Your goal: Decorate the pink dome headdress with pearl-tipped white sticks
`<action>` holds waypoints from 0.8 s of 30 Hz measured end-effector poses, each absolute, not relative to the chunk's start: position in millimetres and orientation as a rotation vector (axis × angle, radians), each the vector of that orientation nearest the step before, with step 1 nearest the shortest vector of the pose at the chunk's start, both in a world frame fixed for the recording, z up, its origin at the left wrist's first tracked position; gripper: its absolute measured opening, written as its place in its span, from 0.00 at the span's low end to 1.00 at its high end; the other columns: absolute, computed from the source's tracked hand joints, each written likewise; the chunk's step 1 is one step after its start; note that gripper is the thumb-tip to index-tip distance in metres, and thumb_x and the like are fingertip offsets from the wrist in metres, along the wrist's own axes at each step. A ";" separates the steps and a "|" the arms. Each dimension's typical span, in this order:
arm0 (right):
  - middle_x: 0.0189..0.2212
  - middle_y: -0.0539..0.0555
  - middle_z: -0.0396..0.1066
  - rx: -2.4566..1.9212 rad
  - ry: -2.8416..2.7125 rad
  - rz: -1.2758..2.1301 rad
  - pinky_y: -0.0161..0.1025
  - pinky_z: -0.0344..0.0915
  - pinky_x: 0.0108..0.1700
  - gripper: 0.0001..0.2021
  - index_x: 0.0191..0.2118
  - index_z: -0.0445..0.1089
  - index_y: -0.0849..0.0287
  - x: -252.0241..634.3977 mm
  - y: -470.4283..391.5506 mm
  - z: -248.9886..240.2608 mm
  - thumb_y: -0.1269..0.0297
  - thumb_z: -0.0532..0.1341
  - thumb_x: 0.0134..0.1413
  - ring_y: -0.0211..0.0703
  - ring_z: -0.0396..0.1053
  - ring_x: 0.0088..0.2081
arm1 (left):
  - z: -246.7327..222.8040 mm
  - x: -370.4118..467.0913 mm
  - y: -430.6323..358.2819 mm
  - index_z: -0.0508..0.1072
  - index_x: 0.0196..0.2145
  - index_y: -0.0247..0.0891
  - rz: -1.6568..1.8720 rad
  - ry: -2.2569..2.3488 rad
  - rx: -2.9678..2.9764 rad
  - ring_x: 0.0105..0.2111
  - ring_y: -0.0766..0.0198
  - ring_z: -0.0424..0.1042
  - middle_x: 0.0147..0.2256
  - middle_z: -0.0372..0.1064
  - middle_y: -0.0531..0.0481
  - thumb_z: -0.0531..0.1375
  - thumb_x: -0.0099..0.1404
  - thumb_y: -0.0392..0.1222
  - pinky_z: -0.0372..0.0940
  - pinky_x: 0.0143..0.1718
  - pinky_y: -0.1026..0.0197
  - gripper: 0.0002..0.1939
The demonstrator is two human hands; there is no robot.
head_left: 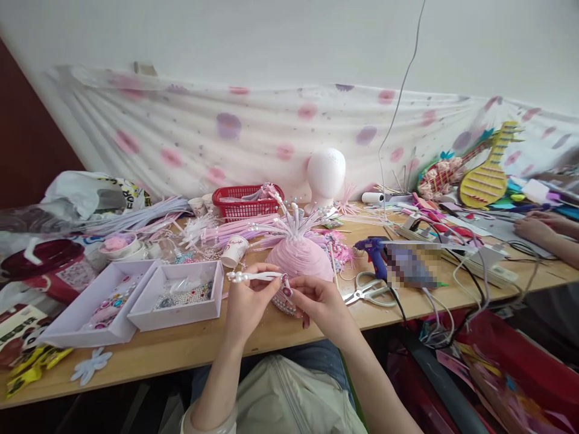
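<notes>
My left hand (251, 301) pinches a small bundle of white stems tipped with pearl beads (256, 276), which points to the left. Closed at the bundle's other end, my right hand (321, 301) has its fingertips on a small red-gemmed ornament (286, 284); whether it is fixed to the stems I cannot tell. Just behind both hands sits a pink dome-shaped headpiece (301, 256), with pale pearl-tipped stems rising from its top. A row of beads runs along its lower edge, partly hidden by my hands.
Two white boxes of gems and beads (181, 322) stand at left. Right of the headpiece lie scissors (366, 293), a blue glue gun (374, 253) and cables. Behind are a red basket (246, 208) and a white foam head (326, 175). Another person's hands (538, 226) rest far right.
</notes>
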State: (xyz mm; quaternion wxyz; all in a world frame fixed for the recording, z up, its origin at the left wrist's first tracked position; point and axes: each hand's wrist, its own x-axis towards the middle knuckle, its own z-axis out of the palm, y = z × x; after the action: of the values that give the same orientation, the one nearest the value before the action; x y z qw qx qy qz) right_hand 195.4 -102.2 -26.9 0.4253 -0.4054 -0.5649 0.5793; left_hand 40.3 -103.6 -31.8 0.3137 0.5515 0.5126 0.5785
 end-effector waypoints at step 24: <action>0.21 0.47 0.59 -1.131 -1.935 0.842 0.34 0.49 0.26 0.13 0.26 0.62 0.59 193.7 -116.7 -26.8 0.65 0.52 0.62 0.35 0.55 0.25 | -23.1 37.3 -131.0 0.82 0.32 0.43 1.500 1.393 1.775 0.33 0.58 0.77 0.33 0.79 0.47 0.62 0.59 0.38 0.71 0.35 0.60 0.08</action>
State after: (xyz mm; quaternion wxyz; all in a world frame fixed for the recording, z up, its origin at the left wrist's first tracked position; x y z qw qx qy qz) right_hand 193.7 -116.7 -26.8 0.3648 -0.4398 -0.7525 0.3274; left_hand 37.3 -131.0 -23.1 0.2143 0.6398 0.5022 0.5408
